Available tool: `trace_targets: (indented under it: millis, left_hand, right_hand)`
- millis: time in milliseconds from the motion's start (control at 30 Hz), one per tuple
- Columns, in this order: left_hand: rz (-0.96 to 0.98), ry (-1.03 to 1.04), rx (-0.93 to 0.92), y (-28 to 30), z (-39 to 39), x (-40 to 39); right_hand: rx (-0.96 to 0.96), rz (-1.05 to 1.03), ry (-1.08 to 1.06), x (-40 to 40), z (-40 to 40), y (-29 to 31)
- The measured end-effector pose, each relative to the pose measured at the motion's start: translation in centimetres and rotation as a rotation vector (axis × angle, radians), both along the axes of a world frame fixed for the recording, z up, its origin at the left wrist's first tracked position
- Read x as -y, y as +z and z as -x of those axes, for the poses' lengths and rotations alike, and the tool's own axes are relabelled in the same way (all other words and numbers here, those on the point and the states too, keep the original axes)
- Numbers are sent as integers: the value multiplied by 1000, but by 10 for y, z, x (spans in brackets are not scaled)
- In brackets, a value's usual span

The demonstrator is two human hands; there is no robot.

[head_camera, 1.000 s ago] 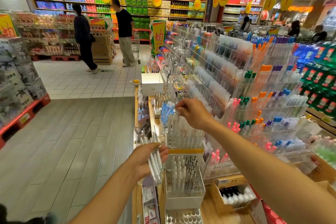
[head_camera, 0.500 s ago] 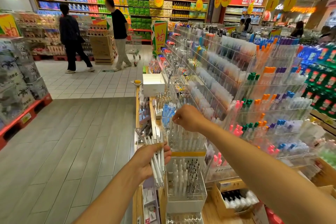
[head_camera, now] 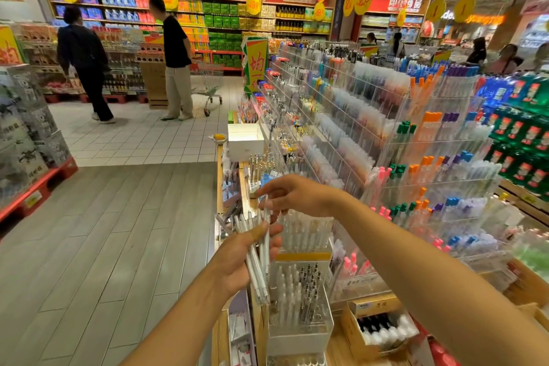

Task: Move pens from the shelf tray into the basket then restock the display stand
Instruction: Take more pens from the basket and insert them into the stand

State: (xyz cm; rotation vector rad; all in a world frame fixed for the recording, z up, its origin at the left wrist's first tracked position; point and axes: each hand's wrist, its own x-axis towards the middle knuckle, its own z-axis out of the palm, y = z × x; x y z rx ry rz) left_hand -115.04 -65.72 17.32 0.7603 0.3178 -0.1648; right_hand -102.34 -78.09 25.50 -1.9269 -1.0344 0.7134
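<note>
Gathering slim white plastic pens [head_camera: 258, 258] into a bundle, the left hand [head_camera: 237, 258] keeps its grip clenched round their middles, low at the near end of the display. The right hand [head_camera: 292, 194] pinches the top of one more white pen [head_camera: 266, 211], held upright just above the bundle and touching it or nearly so. Just right of both hands stands the clear acrylic tray [head_camera: 306, 235] of upright white pens; below it sits a clear display stand [head_camera: 300, 306] with pens set in holes. No basket is visible. Farther right rise tiered clear racks of coloured-cap markers [head_camera: 427, 175]; an open cardboard box of dark-capped bottles [head_camera: 383, 328] rests on the wooden counter [head_camera: 338, 345]. Judged by look, the pens are light, stiff and smooth, so a loose bundle may fan or slip; a grasp round the middle seems safest.
</note>
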Motion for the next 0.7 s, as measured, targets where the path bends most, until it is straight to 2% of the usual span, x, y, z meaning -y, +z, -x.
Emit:
trace_targets:
  millis: [100,200,267,433,567,700]
  left_hand:
    - [73,3,44,4,0,0]
    - [109,-1,37,7,-1,0]
    - [124,25,-14,7,-2,0]
    - [47,170,-276,-7,-2,-3]
    - [-35,178,-345,-14,1,-5]
    - [-32,147,-327,-14,0,-5]
  right_hand:
    - [-373,-144,50,5,-7,0]
    - [-459,-215,66,7,-12,-1]
    - [-359,-235,-39,6,-14,-2]
    - [35,-222,-277,8,-23,5]
    - [350,-76,-282,8,-19,6]
    - [470,49,-258,6,-14,-1]
